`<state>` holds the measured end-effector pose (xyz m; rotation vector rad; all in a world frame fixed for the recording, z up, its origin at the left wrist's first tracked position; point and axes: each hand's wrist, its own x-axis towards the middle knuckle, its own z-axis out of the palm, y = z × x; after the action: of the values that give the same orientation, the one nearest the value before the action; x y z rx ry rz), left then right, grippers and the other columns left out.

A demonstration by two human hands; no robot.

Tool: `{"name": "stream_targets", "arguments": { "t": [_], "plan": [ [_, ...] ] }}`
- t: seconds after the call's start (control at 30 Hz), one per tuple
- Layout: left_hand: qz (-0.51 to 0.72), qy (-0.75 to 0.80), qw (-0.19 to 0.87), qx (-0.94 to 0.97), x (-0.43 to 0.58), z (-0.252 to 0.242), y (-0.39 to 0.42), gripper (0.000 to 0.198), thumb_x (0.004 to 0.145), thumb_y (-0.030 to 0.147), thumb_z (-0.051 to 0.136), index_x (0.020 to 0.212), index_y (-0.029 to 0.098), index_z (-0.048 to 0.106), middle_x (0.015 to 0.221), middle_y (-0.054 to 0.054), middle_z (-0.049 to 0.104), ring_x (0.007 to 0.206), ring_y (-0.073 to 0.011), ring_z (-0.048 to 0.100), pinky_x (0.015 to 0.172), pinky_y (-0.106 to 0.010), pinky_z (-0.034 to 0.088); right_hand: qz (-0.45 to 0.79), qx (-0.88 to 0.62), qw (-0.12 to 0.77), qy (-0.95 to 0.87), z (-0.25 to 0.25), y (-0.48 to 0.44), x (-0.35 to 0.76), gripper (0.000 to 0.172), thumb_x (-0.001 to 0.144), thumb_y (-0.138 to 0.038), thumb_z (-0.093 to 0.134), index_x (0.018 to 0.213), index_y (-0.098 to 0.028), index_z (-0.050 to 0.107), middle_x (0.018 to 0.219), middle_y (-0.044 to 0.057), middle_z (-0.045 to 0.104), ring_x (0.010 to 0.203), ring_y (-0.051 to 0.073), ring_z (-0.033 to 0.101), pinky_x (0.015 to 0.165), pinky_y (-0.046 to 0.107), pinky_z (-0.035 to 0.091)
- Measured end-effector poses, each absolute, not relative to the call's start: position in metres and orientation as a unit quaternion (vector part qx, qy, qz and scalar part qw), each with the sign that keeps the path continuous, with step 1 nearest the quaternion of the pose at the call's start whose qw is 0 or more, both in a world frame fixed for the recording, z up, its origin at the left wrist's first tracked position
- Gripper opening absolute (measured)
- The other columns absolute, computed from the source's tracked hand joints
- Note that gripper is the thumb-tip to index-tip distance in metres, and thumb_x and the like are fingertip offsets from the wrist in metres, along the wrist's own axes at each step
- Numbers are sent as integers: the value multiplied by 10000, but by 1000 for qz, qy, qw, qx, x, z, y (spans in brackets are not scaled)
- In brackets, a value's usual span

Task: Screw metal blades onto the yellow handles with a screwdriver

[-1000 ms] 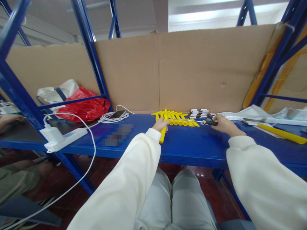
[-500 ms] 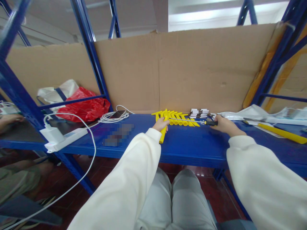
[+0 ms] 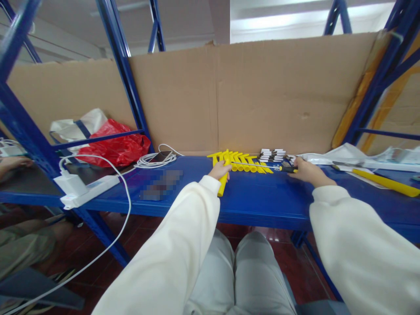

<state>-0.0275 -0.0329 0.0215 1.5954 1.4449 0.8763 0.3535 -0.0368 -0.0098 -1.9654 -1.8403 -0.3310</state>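
Head view shows almost nothing changed from a second ago. My left hand (image 3: 218, 170) stays where it was near the middle of the blue shelf (image 3: 262, 199), fingers curled around the yellow piece (image 3: 223, 184), which points back toward the front edge. My right hand (image 3: 307, 172) is still closed on the black-and-yellow handle of the screwdriver (image 3: 262, 166). The handle has edged only a touch to the left, and the thin shaft lies across the row of yellow parts (image 3: 244, 161) with its tip close to the left hand.

That row fans out along the back edge of the shelf, and a small stack of white and black pieces (image 3: 271, 154) sits just beside it on the right. Farther right lies a long yellow bar (image 3: 383, 183) on white sheets. Toward the left end I see a coiled white cable (image 3: 152, 162) under a phone (image 3: 160, 155), then a red bag (image 3: 114, 143) and a white power strip (image 3: 87, 189) at the front edge. A cardboard sheet (image 3: 262, 96) walls off the back between blue uprights — another person's hand (image 3: 13, 162) rests at the far left.
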Motion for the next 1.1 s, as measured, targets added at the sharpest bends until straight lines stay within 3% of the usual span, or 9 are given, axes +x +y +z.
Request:
{"name": "stream_targets", "arguments": {
  "t": [0.13, 0.33, 0.57, 0.7, 0.8, 0.9, 1.1],
  "plan": [
    [347, 573, 391, 631, -29, 20, -30, 421, 957, 164, 658, 1359, 84, 753, 551, 20, 644, 499, -192, 673, 602, -266, 616, -131, -673, 226, -692, -10, -32, 355, 237, 767, -371, 797, 972, -286, 714, 770, 70, 773, 789, 354, 779, 720, 414, 595],
    [351, 570, 394, 629, -29, 20, -30, 427, 956, 141, 639, 1363, 79, 752, 530, 25, 626, 499, -198, 672, 568, -249, 583, -169, -651, 221, -706, -6, -32, 355, 109, 781, -343, 743, 855, -274, 702, 948, 135, 822, 1002, 388, 805, 896, 459, 629],
    [350, 571, 391, 631, -28, 19, -30, 408, 941, 151, 645, 1324, 72, 762, 533, 20, 628, 487, -191, 656, 588, -259, 593, -113, -715, 204, -659, -6, -41, 351, 287, 764, -347, 835, 988, -275, 672, 832, 83, 771, 829, 351, 777, 732, 398, 574],
    [348, 572, 389, 632, -29, 18, -27, 398, 942, 168, 665, 1316, 81, 770, 553, 13, 641, 497, -195, 669, 591, -267, 602, -107, -687, 209, -687, -6, -37, 352, 226, 763, -337, 808, 958, -277, 711, 840, 73, 787, 828, 341, 781, 761, 412, 608],
    [353, 572, 388, 631, -29, 17, -27, 409, 950, 190, 679, 1335, 79, 763, 562, 9, 647, 506, -194, 677, 592, -266, 606, -132, -661, 214, -707, -6, -34, 353, 105, 801, -321, 753, 892, -271, 736, 924, 115, 816, 946, 372, 800, 867, 461, 639],
    [352, 573, 389, 629, -28, 18, -28, 431, 950, 172, 672, 1359, 64, 755, 551, 17, 635, 493, -190, 666, 584, -255, 593, -155, -659, 211, -705, -5, -36, 353, 96, 802, -316, 753, 881, -265, 735, 1006, 145, 828, 1041, 397, 798, 921, 478, 635],
    [348, 566, 399, 632, -27, 19, -30, 417, 957, 134, 630, 1345, 52, 759, 525, 29, 606, 461, -174, 619, 564, -238, 565, -130, -713, 199, -660, -5, -42, 348, 242, 801, -366, 826, 990, -267, 711, 889, 110, 809, 913, 387, 794, 779, 428, 587]
  ]
}}
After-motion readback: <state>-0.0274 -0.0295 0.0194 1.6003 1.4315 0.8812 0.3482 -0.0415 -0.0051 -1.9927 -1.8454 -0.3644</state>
